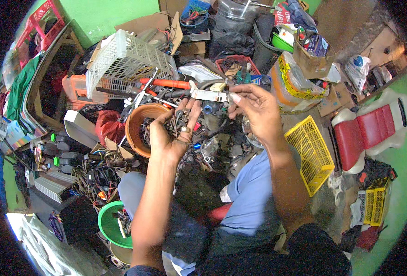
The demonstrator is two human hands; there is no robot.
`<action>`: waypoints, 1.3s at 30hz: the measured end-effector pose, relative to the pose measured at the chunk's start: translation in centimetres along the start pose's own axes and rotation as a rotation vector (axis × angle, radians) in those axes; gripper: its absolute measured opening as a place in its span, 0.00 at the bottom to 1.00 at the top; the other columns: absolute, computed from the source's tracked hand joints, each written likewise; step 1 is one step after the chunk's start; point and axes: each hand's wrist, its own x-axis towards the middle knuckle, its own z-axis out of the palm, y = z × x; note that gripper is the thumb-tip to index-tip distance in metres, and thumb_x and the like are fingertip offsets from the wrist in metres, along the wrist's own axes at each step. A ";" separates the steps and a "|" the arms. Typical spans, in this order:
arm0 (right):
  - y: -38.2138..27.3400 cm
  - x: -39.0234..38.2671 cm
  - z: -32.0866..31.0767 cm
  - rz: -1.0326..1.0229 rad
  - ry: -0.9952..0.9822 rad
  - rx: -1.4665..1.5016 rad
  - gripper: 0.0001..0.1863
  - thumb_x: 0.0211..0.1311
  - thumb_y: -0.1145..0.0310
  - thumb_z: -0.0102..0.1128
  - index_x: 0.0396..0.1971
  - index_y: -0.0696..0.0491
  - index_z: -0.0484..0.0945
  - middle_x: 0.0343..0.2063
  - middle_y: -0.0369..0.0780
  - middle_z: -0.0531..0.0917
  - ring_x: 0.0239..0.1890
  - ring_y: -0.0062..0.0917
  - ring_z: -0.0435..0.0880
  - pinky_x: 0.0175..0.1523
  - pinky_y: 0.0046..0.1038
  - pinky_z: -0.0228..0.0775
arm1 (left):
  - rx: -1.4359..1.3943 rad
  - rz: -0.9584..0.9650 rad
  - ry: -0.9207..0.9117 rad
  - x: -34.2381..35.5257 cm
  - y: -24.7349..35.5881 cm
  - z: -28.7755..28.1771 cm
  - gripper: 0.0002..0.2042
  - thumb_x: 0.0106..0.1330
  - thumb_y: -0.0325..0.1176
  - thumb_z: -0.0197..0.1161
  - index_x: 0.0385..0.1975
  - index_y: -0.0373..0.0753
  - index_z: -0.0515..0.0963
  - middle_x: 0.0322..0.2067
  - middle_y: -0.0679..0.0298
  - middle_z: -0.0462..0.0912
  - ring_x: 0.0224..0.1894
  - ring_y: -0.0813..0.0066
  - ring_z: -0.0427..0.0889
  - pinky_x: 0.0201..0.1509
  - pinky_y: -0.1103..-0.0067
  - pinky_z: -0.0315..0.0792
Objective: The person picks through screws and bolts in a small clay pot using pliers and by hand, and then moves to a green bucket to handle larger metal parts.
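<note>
Left hand [168, 141] cups metal bits [178, 122] in half-open fingers — likely against spilling — while right hand [257, 106] pinches something indistinct.

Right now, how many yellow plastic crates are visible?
2: one yellow plastic crate right of the right hand, another yellow plastic crate lower right, below the red-and-white seat. Clutter may hide more.

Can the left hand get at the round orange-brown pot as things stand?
Probably yes: the left hand is right by the round orange-brown pot, with no obstacle visible between them. But small, brownish, metal-looking pieces fill its palm, so its grip likely isn't free.
</note>
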 end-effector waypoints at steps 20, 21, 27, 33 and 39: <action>5.4 -1.4 -6.7 0.317 -0.150 -0.068 0.08 0.67 0.79 0.62 0.44 0.62 0.78 0.36 0.41 0.84 0.34 0.25 0.86 0.40 0.27 0.83 | 0.227 0.152 0.226 -1.0 0.0 -5.9 0.24 0.69 0.25 0.43 0.65 0.22 0.61 0.64 0.40 0.69 0.67 0.44 0.70 0.70 0.56 0.71; 5.4 -1.6 -7.1 0.310 -0.139 -0.052 0.08 0.66 0.78 0.62 0.44 0.62 0.78 0.35 0.41 0.84 0.34 0.26 0.86 0.39 0.27 0.83 | 0.237 0.134 0.220 -0.5 -0.3 -6.2 0.24 0.69 0.25 0.43 0.65 0.22 0.61 0.64 0.40 0.68 0.67 0.44 0.70 0.71 0.56 0.70; 4.1 -2.3 -11.2 0.269 0.016 -0.109 0.08 0.65 0.77 0.64 0.42 0.62 0.78 0.34 0.40 0.85 0.34 0.24 0.86 0.39 0.26 0.82 | 0.214 -0.115 0.185 3.0 -4.7 -7.2 0.23 0.68 0.25 0.45 0.63 0.24 0.63 0.62 0.38 0.70 0.67 0.42 0.70 0.71 0.56 0.70; 5.6 -5.9 -18.1 0.223 0.188 -0.144 0.09 0.63 0.77 0.66 0.41 0.62 0.79 0.35 0.39 0.85 0.38 0.25 0.87 0.41 0.26 0.83 | 0.210 -0.306 0.179 6.7 -11.3 -8.4 0.27 0.68 0.27 0.45 0.67 0.24 0.60 0.65 0.41 0.68 0.67 0.44 0.69 0.71 0.56 0.70; 8.7 -13.4 -24.7 0.331 0.365 -0.537 0.06 0.60 0.81 0.65 0.37 0.62 0.81 0.32 0.43 0.87 0.36 0.29 0.89 0.42 0.29 0.82 | 0.316 -0.424 0.224 8.2 -16.8 -11.5 0.26 0.67 0.29 0.42 0.65 0.24 0.62 0.61 0.41 0.72 0.64 0.44 0.74 0.69 0.56 0.73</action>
